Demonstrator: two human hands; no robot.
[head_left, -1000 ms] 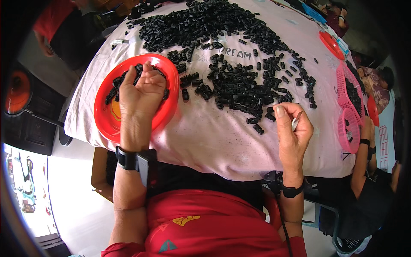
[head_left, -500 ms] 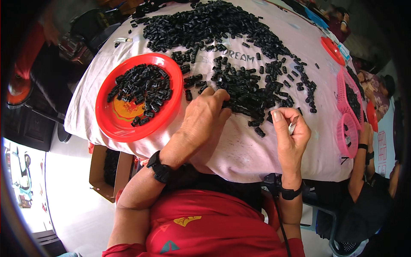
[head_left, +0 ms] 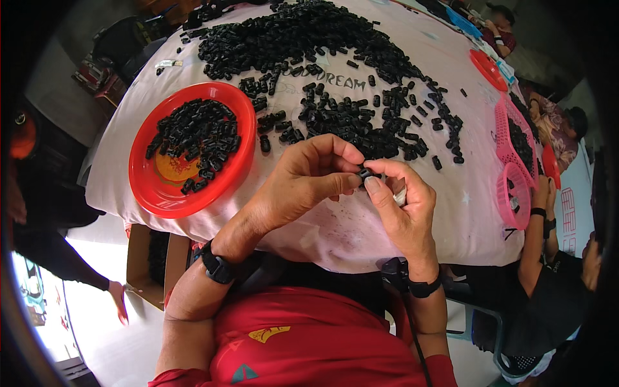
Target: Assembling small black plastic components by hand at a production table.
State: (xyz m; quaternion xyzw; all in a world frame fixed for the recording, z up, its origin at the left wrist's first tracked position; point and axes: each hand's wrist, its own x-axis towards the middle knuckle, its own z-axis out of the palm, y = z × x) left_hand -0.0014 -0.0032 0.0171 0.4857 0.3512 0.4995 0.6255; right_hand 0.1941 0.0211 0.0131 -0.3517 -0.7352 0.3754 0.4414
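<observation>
A small black plastic piece (head_left: 365, 173) is pinched between the fingertips of both hands, just in front of the near edge of a loose pile. My left hand (head_left: 308, 175) grips it with thumb and forefinger. From the other side, my right hand (head_left: 407, 205) has thumb and forefinger on it. A thin whitish object (head_left: 400, 196) is also tucked in my right hand, mostly hidden by the fingers. Many similar black pieces (head_left: 342, 119) lie beyond my hands. To the left, a red plastic dish (head_left: 143, 190) holds more of them.
A large heap of black pieces (head_left: 290, 39) covers the far part of the cloth-covered table (head_left: 309, 232). Pink baskets (head_left: 500, 187) and a red dish (head_left: 488, 69) stand at right, near other people. Below the table's left edge sits a cardboard box (head_left: 145, 271).
My left hand has lifted away from the pile with a black piece and met my right hand, which moved left. At the left, another person's arm now hangs lower.
</observation>
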